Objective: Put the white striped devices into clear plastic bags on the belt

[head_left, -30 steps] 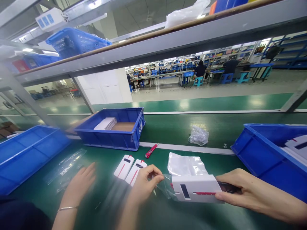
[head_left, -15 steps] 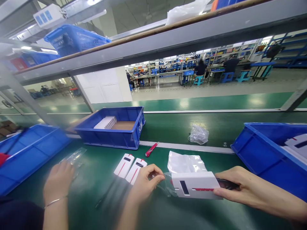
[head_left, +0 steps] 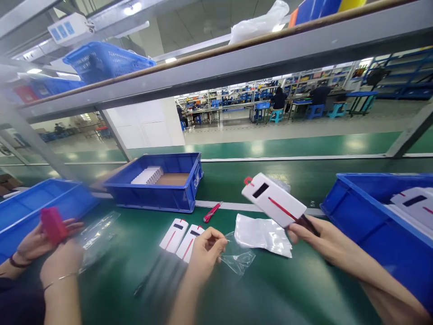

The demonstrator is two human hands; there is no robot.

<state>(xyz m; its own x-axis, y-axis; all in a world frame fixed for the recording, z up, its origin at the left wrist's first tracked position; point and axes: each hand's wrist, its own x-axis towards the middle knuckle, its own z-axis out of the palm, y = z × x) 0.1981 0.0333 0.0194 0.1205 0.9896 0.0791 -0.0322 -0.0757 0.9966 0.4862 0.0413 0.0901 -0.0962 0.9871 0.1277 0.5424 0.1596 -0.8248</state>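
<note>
A worker's right hand (head_left: 313, 230) lifts a white power bank (head_left: 274, 200) clear of the green worktop (head_left: 287, 289), the grip closed on its lower end so the slab angles up and to the left, its far end highest. The casing is a smooth, flat rectangle with rounded corners, a small dark window near the top, a thin red stripe along its face and a red tab at the upper tip. The left hand (head_left: 206, 246) rests lower and nearer the body, fingers pinched on the edge of a crumpled clear plastic bag (head_left: 238, 257) that lies on the worktop; the raised unit sits above and to the right of that hand, well apart from it. A flatter, milky plastic bag (head_left: 262, 232) lies between the two hands. Just left of the left hand, two more white power banks (head_left: 182, 236) lie side by side, face up. A red utility knife (head_left: 213, 212) sits by the white strip behind them. Rigid blue plastic bins stand at left, centre (head_left: 158, 198) and right. At far left a co-worker's hands (head_left: 47, 243) hold a blurred red object (head_left: 52, 224).
</note>
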